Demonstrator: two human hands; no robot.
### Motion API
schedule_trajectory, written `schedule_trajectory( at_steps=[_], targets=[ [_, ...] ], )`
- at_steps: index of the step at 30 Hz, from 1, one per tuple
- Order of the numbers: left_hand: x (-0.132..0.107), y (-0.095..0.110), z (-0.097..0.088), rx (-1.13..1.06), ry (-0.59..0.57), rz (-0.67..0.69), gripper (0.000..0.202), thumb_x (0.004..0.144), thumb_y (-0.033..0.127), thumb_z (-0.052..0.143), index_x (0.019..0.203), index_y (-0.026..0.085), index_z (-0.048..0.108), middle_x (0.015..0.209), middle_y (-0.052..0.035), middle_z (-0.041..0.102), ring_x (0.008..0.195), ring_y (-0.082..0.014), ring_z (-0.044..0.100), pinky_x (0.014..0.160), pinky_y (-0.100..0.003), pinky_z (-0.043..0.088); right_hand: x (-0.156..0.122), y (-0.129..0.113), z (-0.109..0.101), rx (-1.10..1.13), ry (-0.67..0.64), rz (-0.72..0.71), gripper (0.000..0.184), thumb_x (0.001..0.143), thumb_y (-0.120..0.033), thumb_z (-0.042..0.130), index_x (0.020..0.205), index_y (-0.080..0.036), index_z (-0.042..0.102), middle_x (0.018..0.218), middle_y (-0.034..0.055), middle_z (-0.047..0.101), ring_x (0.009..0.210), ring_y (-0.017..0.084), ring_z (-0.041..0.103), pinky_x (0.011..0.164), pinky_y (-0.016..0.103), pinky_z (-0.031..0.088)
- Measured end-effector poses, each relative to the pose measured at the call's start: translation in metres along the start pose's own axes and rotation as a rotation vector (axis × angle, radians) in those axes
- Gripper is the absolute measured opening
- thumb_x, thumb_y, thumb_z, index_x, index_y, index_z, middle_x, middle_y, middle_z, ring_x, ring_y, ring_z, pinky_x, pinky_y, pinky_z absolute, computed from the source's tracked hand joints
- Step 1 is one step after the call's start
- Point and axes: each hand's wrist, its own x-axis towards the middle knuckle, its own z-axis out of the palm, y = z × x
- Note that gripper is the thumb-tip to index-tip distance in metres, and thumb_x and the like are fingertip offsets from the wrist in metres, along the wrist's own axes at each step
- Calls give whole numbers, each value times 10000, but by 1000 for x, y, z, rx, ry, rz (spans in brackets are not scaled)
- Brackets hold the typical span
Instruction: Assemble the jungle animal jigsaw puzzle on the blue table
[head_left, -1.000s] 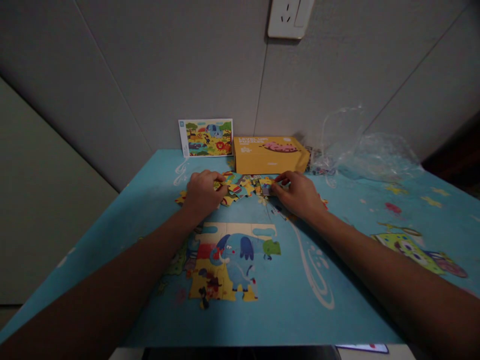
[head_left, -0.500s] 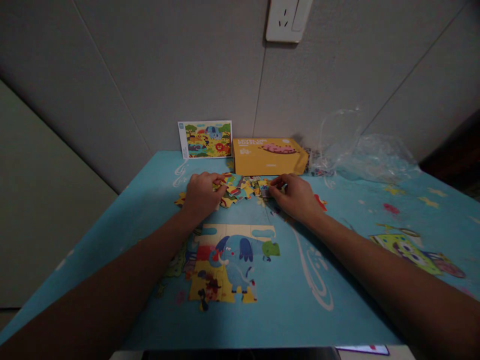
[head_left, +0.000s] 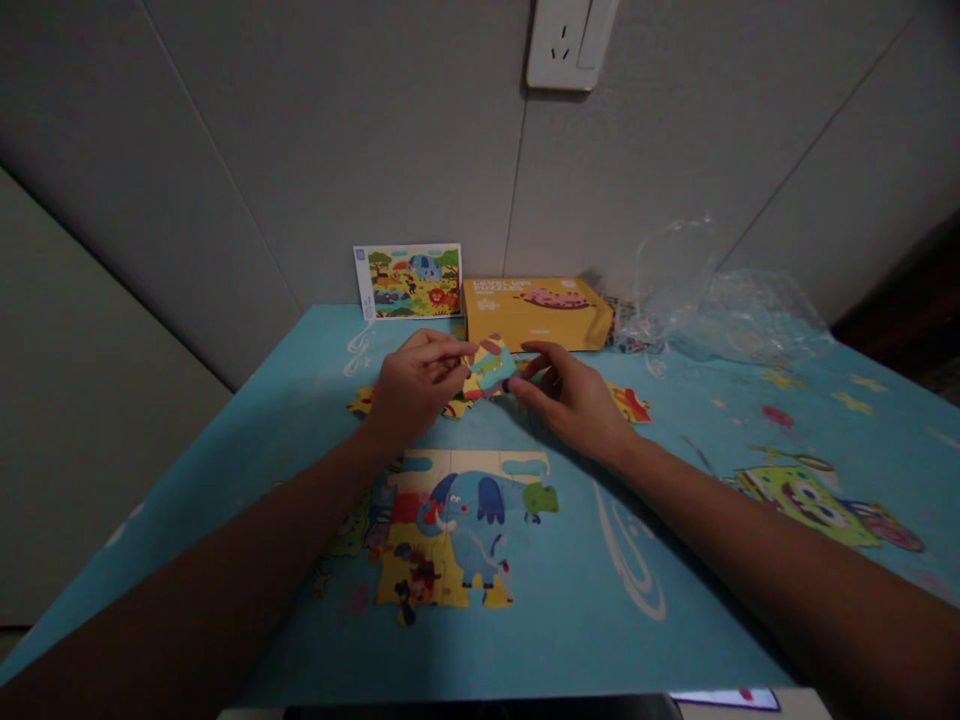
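My left hand (head_left: pixel 415 384) and my right hand (head_left: pixel 568 396) meet above a pile of loose puzzle pieces (head_left: pixel 457 402) and pinch one colourful puzzle piece (head_left: pixel 491 364) between them, lifted a little off the table. Nearer me lies the partly joined puzzle (head_left: pixel 457 525) showing a blue elephant on yellow ground. A loose red and yellow piece (head_left: pixel 628 404) lies just right of my right hand. Part of the pile is hidden under my hands.
A yellow puzzle box (head_left: pixel 535 312) and a reference picture card (head_left: pixel 408 280) stand against the grey wall at the back. Crumpled clear plastic bags (head_left: pixel 720 310) lie at the back right. The table wears a blue cartoon-printed cloth (head_left: pixel 750 480). A wall socket (head_left: pixel 570 42) hangs above.
Both hands have risen from the pile and drawn slightly nearer, bringing up one piece held between them. The red and yellow piece to the right is now uncovered.
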Motion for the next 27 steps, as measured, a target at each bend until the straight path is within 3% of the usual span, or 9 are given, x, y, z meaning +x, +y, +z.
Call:
schedule_trajectory(
  at_steps=[3,5,10,14,17,20,23,27],
  targets=[
    [-3,5,3,-65,-82,11,214,773,241,651,951,174,750,982,-62,634,890,-154,647,833,-303,588,-1,1,2,9,-42,-25,283,883,-425,564,897,-160,663,697,12,623,566,126,497,548,270,366],
    [-3,5,4,-111,-94,-10,235,765,238,665,972,162,746,981,-70,655,892,-160,656,855,-320,587,-2,3,2,5,-39,-10,314,901,-430,539,768,-166,643,622,0,591,546,120,469,532,269,337],
    [-1,-1,5,-204,-41,-131,329,706,193,699,1023,113,736,949,-69,696,829,-146,668,823,-297,588,2,10,-2,31,73,55,325,887,-437,540,807,-151,672,671,29,652,581,139,534,545,265,357],
    [1,-1,1,-169,47,-225,336,699,194,701,1017,93,733,860,-50,706,757,-129,663,723,-232,567,9,19,-8,-133,187,155,316,877,-399,519,775,-148,682,653,42,649,588,164,561,555,278,358],
    [1,2,0,-174,119,-279,337,683,183,710,1006,94,733,785,-22,692,691,-107,641,646,-195,536,15,27,-10,-371,121,188,289,853,-367,550,770,-143,713,747,96,685,711,224,609,662,322,411],
    [1,4,0,-232,131,-290,316,670,180,724,978,110,736,748,-4,674,668,-95,630,617,-180,517,17,30,-11,-457,181,130,335,782,-374,646,974,-110,719,953,163,687,916,297,610,798,385,442],
    [-1,7,2,-303,75,-270,295,657,183,744,943,117,728,749,-5,667,695,-99,639,636,-180,520,14,24,-8,-264,186,21,462,782,-393,650,1154,-120,658,1011,142,670,879,260,600,776,374,459],
    [-3,10,3,-347,-15,-277,301,660,202,750,947,123,711,782,-21,674,667,-99,633,590,-187,515,4,12,-2,124,-110,-73,267,884,-349,503,953,-153,672,766,46,636,637,161,527,617,302,415]
  ],
)
